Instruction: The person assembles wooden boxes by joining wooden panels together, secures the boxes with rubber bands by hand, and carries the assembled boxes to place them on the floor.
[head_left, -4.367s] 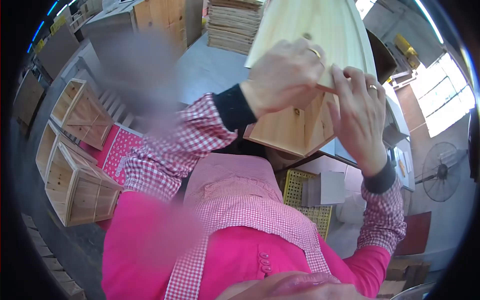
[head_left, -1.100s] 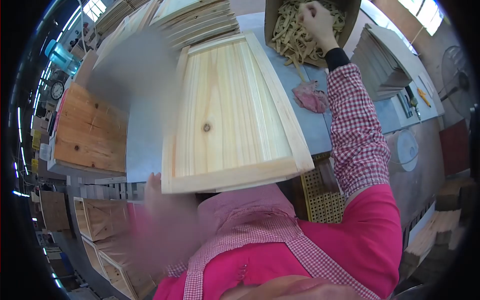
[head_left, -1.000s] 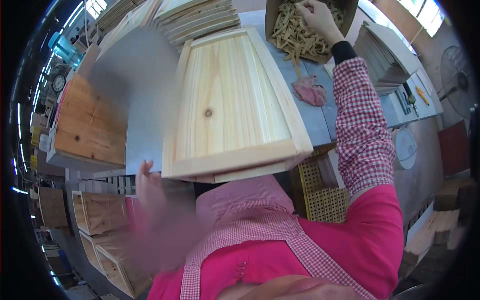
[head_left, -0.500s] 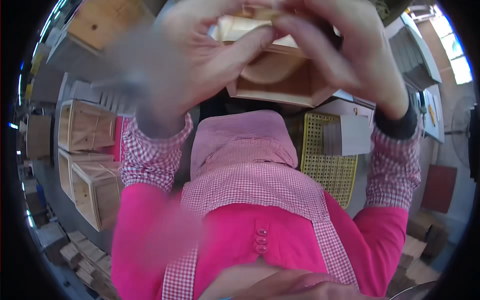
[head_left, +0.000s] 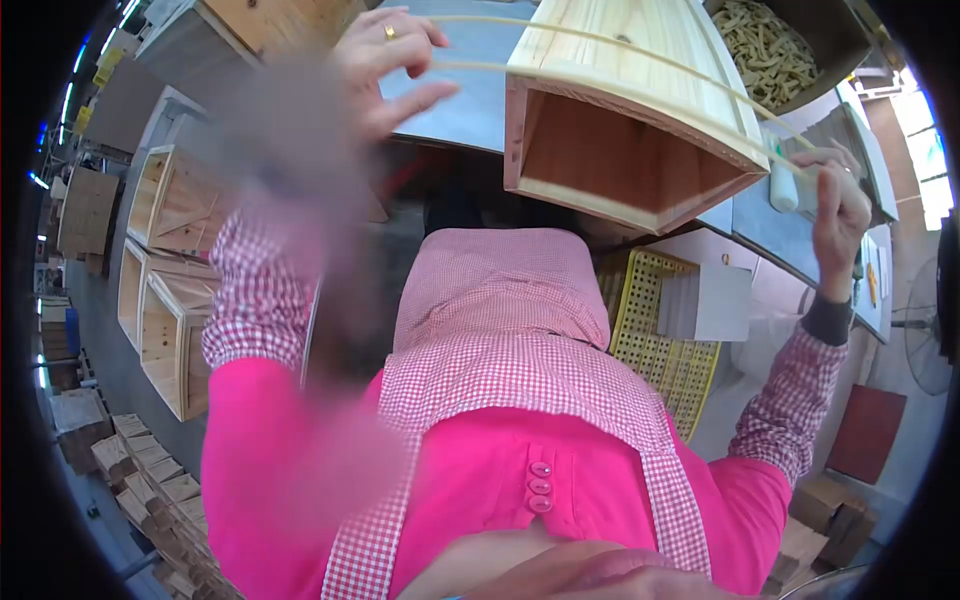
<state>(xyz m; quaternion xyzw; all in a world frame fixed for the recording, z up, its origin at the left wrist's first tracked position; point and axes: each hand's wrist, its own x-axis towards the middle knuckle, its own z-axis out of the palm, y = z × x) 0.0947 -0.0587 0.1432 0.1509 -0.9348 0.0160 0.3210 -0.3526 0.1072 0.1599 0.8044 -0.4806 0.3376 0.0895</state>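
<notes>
A long beige rubber band (head_left: 620,42) is stretched in two strands between my hands, across the top of a pale wooden box (head_left: 610,150). The box lies on the table with its open side towards me. My left hand (head_left: 395,70), with a ring on one finger, hooks the band's left end left of the box, thumb held apart. Beyond the box's right corner, my right hand (head_left: 840,210) has its fingers curled round the other end. A grey blur covers part of my left forearm.
The grey worktable (head_left: 470,110) carries the box and a white bottle (head_left: 783,188). A carton of loose beige bands (head_left: 765,50) stands at the back right. Below the table is a yellow crate (head_left: 645,320); wooden boxes (head_left: 175,340) are stacked at left.
My hands, earlier close together in front of the box, have moved wide apart to its two sides. The band between them is now stretched and plainly visible.
</notes>
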